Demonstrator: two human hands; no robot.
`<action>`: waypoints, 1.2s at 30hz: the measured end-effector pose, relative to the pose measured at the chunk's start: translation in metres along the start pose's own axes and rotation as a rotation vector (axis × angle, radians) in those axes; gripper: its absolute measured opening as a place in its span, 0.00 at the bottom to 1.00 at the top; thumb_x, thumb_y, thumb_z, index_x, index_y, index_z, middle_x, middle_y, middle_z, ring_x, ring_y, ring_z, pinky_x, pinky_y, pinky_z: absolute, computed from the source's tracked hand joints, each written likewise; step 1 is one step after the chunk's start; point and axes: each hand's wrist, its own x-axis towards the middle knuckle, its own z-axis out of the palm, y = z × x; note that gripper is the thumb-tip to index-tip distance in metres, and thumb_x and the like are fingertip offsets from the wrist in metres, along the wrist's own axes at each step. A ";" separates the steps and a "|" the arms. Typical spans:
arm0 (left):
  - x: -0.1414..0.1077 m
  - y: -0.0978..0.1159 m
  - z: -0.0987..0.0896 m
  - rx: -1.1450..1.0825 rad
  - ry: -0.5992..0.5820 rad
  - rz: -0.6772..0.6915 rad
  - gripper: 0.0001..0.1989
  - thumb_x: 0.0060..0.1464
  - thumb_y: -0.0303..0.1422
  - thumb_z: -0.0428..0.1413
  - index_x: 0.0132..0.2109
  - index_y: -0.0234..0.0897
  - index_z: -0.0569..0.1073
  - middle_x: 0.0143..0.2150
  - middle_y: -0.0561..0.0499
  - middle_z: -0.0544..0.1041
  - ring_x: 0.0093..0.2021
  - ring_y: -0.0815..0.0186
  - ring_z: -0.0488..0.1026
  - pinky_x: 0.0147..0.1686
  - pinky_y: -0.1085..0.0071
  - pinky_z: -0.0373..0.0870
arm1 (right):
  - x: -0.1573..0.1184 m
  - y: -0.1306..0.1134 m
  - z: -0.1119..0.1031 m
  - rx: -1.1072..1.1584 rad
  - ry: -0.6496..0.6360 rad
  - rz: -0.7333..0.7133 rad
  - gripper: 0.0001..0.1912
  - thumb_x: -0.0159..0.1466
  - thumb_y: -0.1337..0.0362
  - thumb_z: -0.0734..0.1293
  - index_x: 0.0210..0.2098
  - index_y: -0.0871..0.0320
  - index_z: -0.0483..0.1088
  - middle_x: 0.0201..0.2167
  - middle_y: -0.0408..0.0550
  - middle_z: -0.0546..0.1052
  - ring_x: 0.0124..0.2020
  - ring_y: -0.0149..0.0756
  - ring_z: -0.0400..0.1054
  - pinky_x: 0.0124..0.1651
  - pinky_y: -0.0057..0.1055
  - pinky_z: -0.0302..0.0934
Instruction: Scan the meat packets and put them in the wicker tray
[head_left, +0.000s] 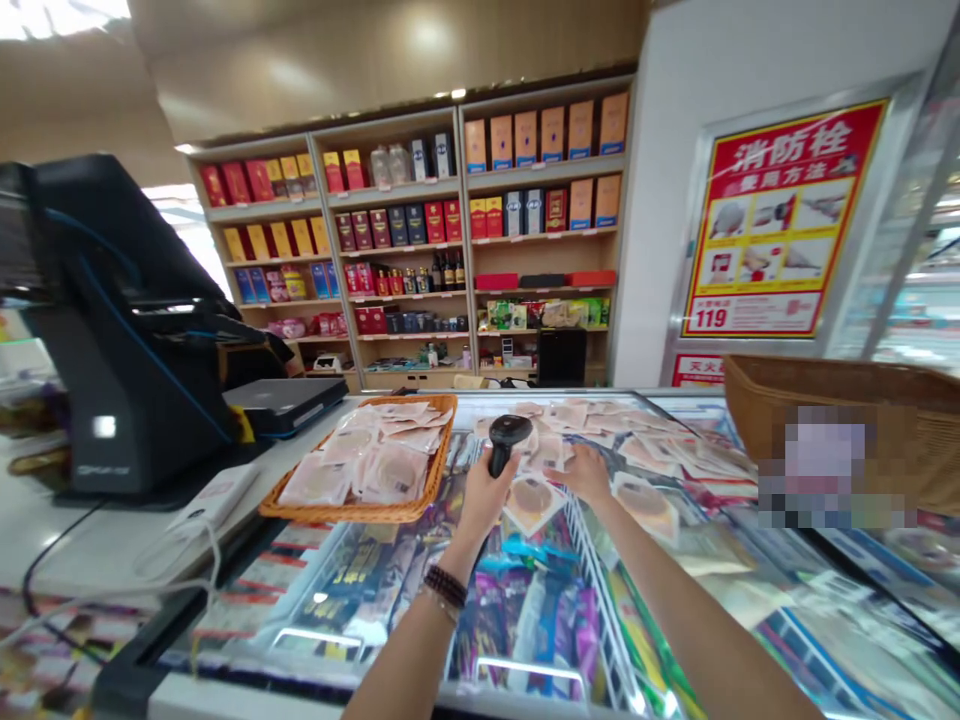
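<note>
My left hand (486,490) is wrapped round the handle of a black handheld barcode scanner (511,430), its head pointing away over the glass. To its right, my right hand (589,475) has thumb and fingers on a flat clear packet (553,452) with a small printed label; part of the packet is hidden by the hand. Just below, between both hands, another packet (534,500) holding a round, tan item lies on the freezer glass. A similar packet (646,505) is right of my right wrist. More packets (675,450) are spread loosely behind and to the right.
Left of the scanner, an orange wicker basket (352,512) holds a pile of similar packets. A black checkout terminal (127,340) and a white cable (214,560) are at far left. The glass-topped freezer (247,655) contains colourful wrapped goods. A brown basket (750,400) stands at right.
</note>
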 end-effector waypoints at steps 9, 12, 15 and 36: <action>-0.011 -0.027 -0.002 0.137 -0.118 -0.024 0.22 0.57 0.55 0.63 0.40 0.40 0.75 0.21 0.59 0.66 0.20 0.68 0.61 0.23 0.72 0.56 | -0.005 0.003 -0.004 0.262 0.111 -0.018 0.09 0.67 0.58 0.71 0.33 0.52 0.81 0.42 0.52 0.88 0.47 0.50 0.81 0.51 0.40 0.69; -0.015 -0.025 -0.001 0.147 -0.117 -0.022 0.21 0.58 0.54 0.63 0.40 0.40 0.75 0.21 0.59 0.66 0.21 0.67 0.62 0.23 0.72 0.56 | -0.006 0.007 -0.004 0.428 0.171 0.088 0.11 0.66 0.55 0.70 0.31 0.52 0.81 0.33 0.53 0.87 0.39 0.51 0.83 0.44 0.39 0.71; -0.017 -0.022 0.000 0.127 -0.119 -0.030 0.21 0.56 0.53 0.66 0.39 0.41 0.75 0.20 0.60 0.66 0.21 0.67 0.62 0.23 0.72 0.56 | -0.008 0.009 -0.003 0.565 0.270 0.146 0.16 0.64 0.47 0.70 0.32 0.53 0.81 0.32 0.54 0.87 0.37 0.53 0.84 0.43 0.42 0.73; -0.026 -0.011 0.007 -0.029 -0.250 -0.054 0.31 0.51 0.63 0.67 0.39 0.38 0.74 0.19 0.61 0.66 0.15 0.73 0.60 0.18 0.75 0.57 | -0.011 -0.008 -0.014 1.095 0.310 0.072 0.42 0.48 0.21 0.72 0.37 0.53 0.75 0.30 0.55 0.86 0.34 0.53 0.85 0.43 0.47 0.81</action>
